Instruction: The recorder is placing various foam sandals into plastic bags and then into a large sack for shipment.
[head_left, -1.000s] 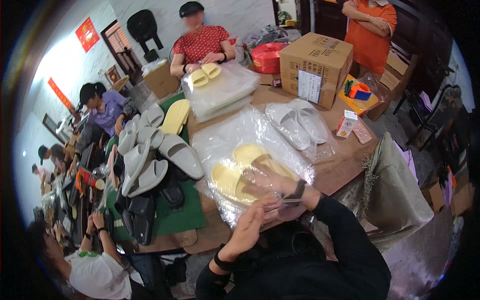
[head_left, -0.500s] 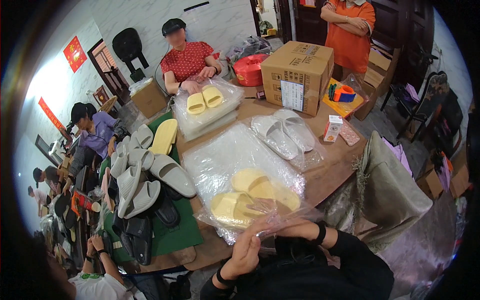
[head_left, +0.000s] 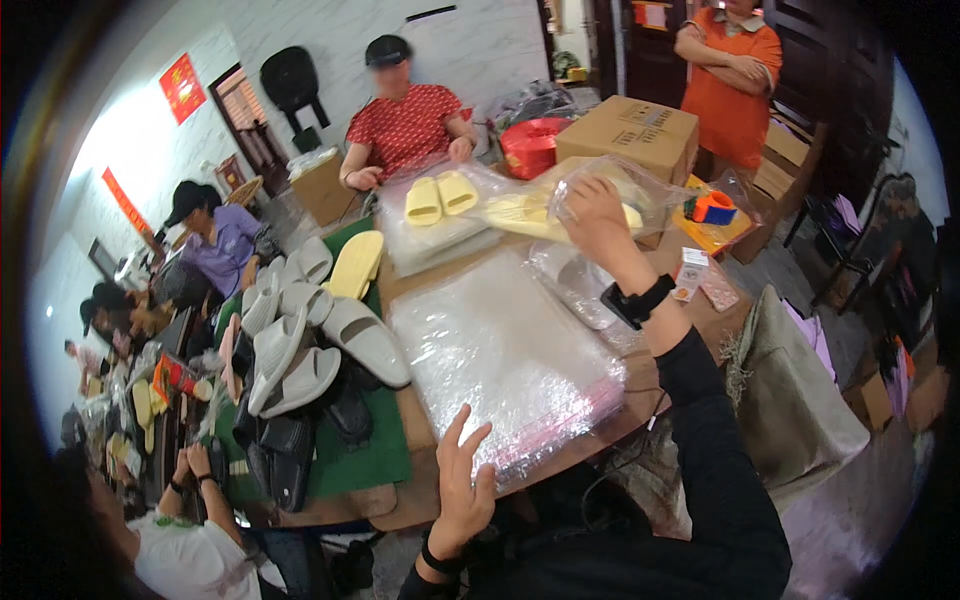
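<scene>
The bagged pair of yellow slippers (head_left: 590,205) hangs above the far side of the bench (head_left: 420,490), the right hand (head_left: 592,215) clenched on the clear bag's top, near the cardboard box (head_left: 630,140). The left hand (head_left: 462,490) lies released, fingers spread on the stack of empty plastic bags (head_left: 505,350). The slick film could slide through that one-handed grip, and the bag might clip the box or drop onto the loose grey slippers (head_left: 310,340).
</scene>
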